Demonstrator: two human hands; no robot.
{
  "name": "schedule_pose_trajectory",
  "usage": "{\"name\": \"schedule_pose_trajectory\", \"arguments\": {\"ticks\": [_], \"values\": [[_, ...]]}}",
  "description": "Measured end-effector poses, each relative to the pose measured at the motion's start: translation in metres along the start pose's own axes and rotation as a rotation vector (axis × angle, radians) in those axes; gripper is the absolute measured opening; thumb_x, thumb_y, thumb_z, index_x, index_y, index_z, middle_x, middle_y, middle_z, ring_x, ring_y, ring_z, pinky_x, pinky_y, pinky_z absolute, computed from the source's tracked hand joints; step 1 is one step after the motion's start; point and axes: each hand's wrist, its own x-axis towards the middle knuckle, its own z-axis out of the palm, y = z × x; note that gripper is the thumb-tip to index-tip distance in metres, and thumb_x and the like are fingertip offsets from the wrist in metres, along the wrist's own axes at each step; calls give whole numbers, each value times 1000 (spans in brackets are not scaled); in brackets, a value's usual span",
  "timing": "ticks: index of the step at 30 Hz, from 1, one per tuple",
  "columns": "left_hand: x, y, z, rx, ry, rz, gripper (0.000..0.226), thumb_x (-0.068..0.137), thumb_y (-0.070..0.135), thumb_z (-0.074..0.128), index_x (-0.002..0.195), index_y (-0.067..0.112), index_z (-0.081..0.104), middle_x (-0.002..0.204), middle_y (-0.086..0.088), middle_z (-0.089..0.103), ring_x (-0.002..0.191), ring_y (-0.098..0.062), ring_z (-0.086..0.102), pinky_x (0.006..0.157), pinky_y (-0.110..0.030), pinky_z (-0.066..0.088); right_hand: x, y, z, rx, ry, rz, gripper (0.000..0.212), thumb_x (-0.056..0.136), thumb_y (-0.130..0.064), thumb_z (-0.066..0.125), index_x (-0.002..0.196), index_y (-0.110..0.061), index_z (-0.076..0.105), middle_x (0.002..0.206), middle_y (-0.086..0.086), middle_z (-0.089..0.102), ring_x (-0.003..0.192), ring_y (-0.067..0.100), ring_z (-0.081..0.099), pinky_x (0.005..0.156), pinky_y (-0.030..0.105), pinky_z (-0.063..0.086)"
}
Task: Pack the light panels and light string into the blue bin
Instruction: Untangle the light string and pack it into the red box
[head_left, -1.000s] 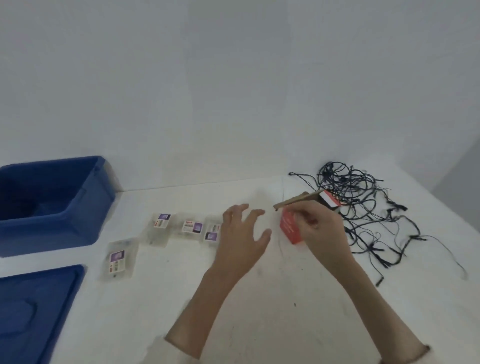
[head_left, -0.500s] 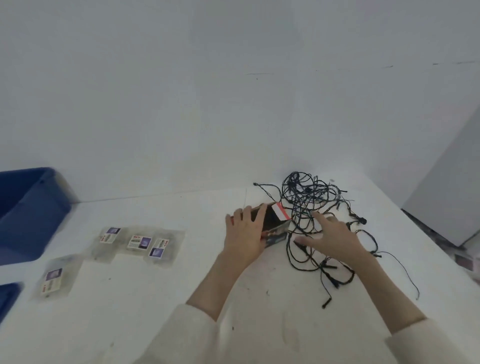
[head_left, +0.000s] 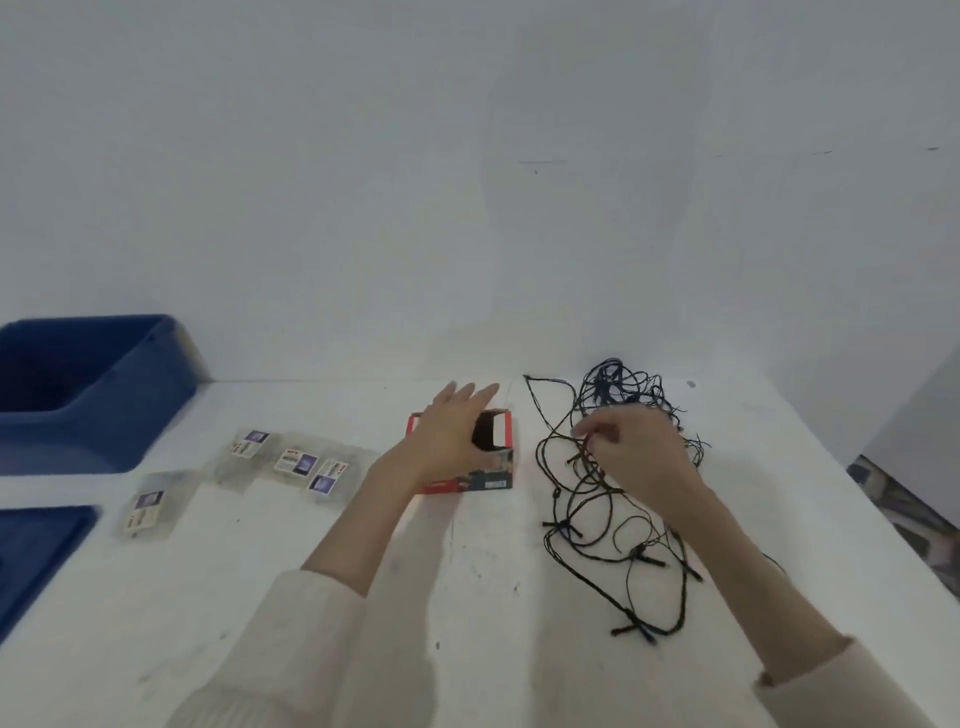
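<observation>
This looks like a plain packing or sorting station in a workroom rather than a home. A white bench (head_left: 467, 597), scuffed and speckled with dark marks, stands flush against a blank white wall (head_left: 467, 182). The things on it read as stock being handled: a blue bin (head_left: 104, 415) with a matching blue lid (head_left: 36, 551) beside it, small light panels (head_left: 296, 462) sealed in labelled clear packets, a tangled light string (head_left: 605, 387) and an opened printed carton (head_left: 488, 480).
</observation>
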Motion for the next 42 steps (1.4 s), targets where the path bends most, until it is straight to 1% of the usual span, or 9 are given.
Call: {"name": "schedule_pose_trajectory", "arguments": {"ticks": [6,12,18,21,26,29,34,37,42], "values": [[8,93,-24,-583,57,379,39,87,27,61,122,39,49,121,10,60,118,-10,52,102,-36,42,-6,-55,-91,472,63,-256,33,77,6,52,75,-19,73,62,-6,66,56,2,50,55,10,38],[20,109,-3,-563,59,278,21,96,26,50,100,15,67,84,8,67,80,-2,63,68,-11,42,-19,-55,-151,1064,352,-439,38,84,10,46,86,-19,70,65,-1,63,67,18,49,62,20,41],[15,137,-54,-649,299,333,23,98,23,45,97,13,66,79,-1,59,61,-13,58,59,-22,50,-19,-9,-134,-44,262,11,42,87,-8,54,126,-25,53,117,7,58,105,25,49,82,32,40],[1,172,-90,-187,421,518,28,98,30,43,102,17,67,89,-5,58,82,-18,57,76,-30,45,-23,-16,-128,195,105,-44,79,78,-22,73,141,-38,28,131,-6,42,127,12,36,101,34,32],[-16,209,-126,-329,384,705,22,96,28,49,97,18,69,86,6,61,80,-9,58,72,-22,46,-8,-40,-141,617,-66,-187,79,62,-40,78,132,-24,46,125,-12,59,119,2,51,99,30,39],[-19,215,-145,-611,385,718,19,96,22,51,102,16,68,87,12,65,67,-3,57,64,-17,50,-2,-56,-147,410,-132,-117,31,88,-40,59,115,-25,63,115,-11,64,101,2,57,83,20,41],[3,179,-116,-962,227,589,57,88,42,59,139,34,34,128,4,55,112,-4,56,99,-26,43,17,-75,-180,639,19,-109,39,99,-32,42,92,-1,64,74,16,67,62,25,60,53,27,52],[20,155,-67,-862,44,465,42,93,36,53,132,23,44,112,1,67,105,-10,63,104,-39,41,27,-91,-205,956,134,-225,36,101,-27,39,87,-2,61,66,12,64,57,21,63,64,34,59],[33,144,-49,-608,10,331,28,99,27,44,114,11,60,92,4,67,88,-7,60,73,-10,41,38,-109,-236,944,444,-364,36,102,-28,35,84,-9,60,68,10,61,57,19,56,55,31,54]]}}
